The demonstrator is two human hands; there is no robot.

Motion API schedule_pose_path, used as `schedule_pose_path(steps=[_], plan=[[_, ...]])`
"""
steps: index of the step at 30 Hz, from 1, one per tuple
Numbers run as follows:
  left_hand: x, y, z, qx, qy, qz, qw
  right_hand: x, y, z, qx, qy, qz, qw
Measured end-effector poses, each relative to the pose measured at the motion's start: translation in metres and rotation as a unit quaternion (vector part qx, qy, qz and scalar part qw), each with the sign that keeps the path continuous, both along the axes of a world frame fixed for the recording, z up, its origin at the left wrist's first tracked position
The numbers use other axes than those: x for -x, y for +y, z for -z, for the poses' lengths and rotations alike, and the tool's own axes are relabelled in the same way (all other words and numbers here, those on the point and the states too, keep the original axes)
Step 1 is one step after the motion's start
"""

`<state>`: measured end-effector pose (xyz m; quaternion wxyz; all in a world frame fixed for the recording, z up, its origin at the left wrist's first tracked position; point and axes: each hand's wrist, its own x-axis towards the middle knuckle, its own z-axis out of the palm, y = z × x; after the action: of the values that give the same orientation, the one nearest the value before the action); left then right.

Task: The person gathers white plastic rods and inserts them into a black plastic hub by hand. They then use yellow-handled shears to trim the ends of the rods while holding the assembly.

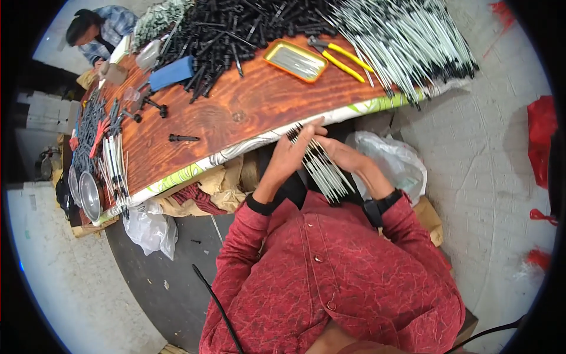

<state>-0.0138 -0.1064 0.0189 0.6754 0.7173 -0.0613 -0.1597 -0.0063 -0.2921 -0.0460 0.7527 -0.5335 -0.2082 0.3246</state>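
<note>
My left hand (289, 158) and my right hand (343, 154) are close together above my lap, just off the near edge of the wooden table (230, 118). Between them is a bundle of thin white rods (325, 174) with dark tips. My left hand's fingers are closed around the dark-tipped upper end. The right hand lies against the bundle's other side, its fingers bent around the upper part and partly hidden. The rods' pale ends fan out downward over my lap.
On the table are a large heap of white rods (407, 41), a pile of black parts (236, 35), yellow-handled pliers (345, 61), a yellow tray (298, 75) of thin pins and a blue block (171, 74). Plastic bags (150, 230) hang below. Another person (97, 32) sits far left.
</note>
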Motion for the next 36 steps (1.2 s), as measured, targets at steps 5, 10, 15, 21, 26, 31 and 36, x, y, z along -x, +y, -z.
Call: schedule_pose_path(steps=[5,10,15,21,26,31,36], plan=[[0.002,0.004,-0.009,-0.009,0.063,0.008,0.998,0.008,0.01,-0.015,0.066,-0.117,-0.014,0.991],[0.005,-0.007,-0.032,0.022,0.051,-0.008,0.998,0.012,0.019,-0.032,0.021,-0.083,0.024,0.996],[0.003,-0.001,-0.039,0.098,0.089,0.017,0.991,0.008,0.02,-0.048,-0.001,-0.018,-0.039,0.999],[0.0,0.001,-0.028,0.112,0.071,-0.002,0.991,0.012,0.026,-0.034,0.002,-0.005,-0.001,1.0],[-0.001,0.008,-0.035,0.089,0.08,0.048,0.992,0.014,0.026,-0.039,-0.041,-0.02,0.009,0.999],[0.002,0.012,-0.03,0.101,0.106,0.063,0.987,0.006,0.03,-0.048,-0.001,-0.004,-0.039,0.999],[-0.003,0.012,-0.037,0.116,0.127,0.08,0.982,0.003,0.031,-0.038,-0.023,-0.043,-0.015,0.999]])
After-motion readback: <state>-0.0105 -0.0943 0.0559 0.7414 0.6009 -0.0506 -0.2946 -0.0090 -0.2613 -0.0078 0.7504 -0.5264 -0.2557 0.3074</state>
